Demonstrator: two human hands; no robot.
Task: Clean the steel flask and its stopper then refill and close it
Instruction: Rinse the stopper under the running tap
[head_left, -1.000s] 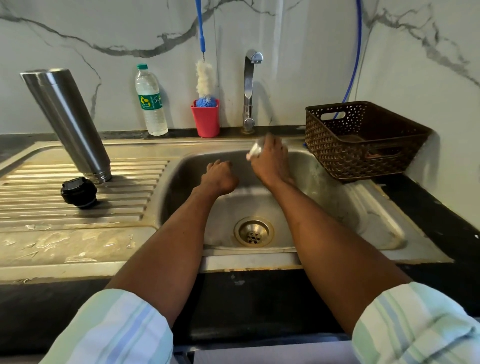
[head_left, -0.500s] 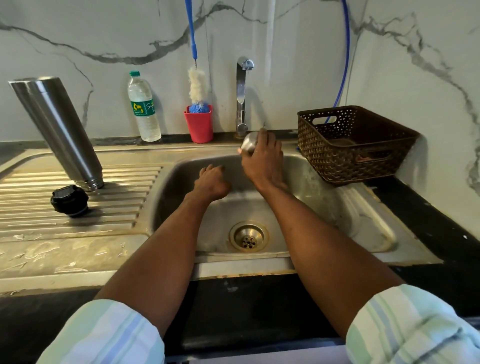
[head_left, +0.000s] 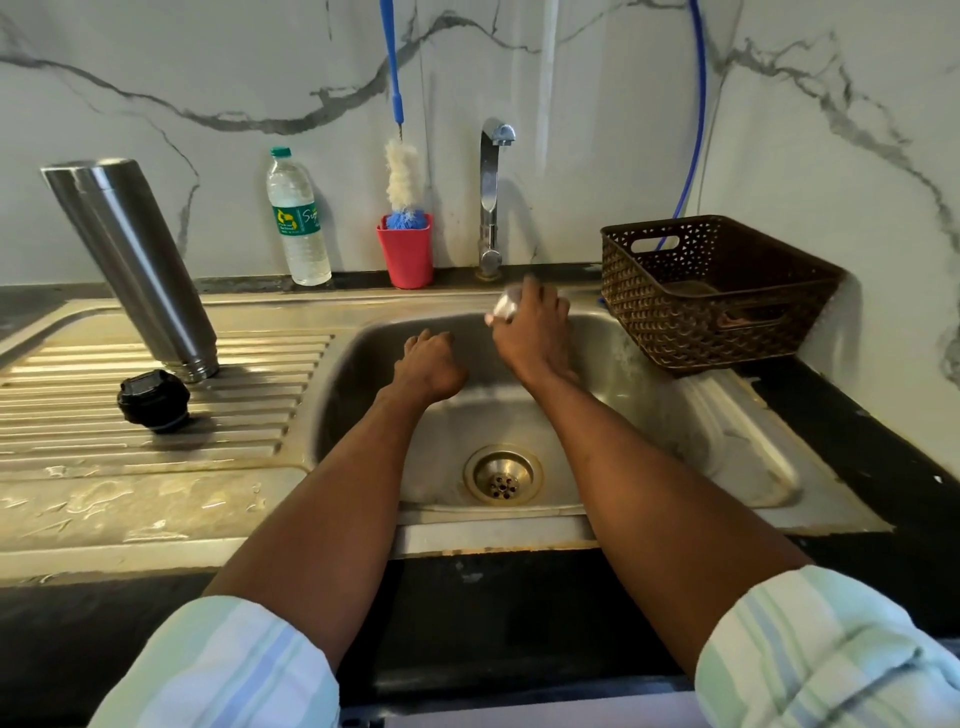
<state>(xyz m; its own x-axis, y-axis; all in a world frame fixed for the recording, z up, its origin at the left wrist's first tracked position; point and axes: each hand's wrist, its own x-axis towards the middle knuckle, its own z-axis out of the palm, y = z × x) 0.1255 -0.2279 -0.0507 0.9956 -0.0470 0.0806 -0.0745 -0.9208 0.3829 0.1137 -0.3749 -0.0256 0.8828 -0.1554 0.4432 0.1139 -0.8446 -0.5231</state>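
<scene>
The tall steel flask (head_left: 132, 265) stands upside down on the ribbed drainboard at the left, mouth down. Just in front of it lies the black stopper (head_left: 154, 400). Over the back of the sink bowl, below the tap, my right hand (head_left: 530, 332) is closed on a small shiny steel cap (head_left: 505, 309), which is blurred by motion. To its left, lower over the bowl, my left hand (head_left: 428, 366) is curled into a fist, and nothing shows in it.
Along the back wall stand a plastic water bottle (head_left: 298, 218), a red cup (head_left: 406, 254) holding a bottle brush, and the steel tap (head_left: 490, 197). A brown plastic basket (head_left: 711, 291) sits to the right of the sink bowl (head_left: 675, 447), whose drain (head_left: 503, 474) lies at its middle.
My right hand has lifted the small steel cap toward the tap and keeps moving it there. My left hand stays a fist over the bowl. Flask and stopper have not moved.
</scene>
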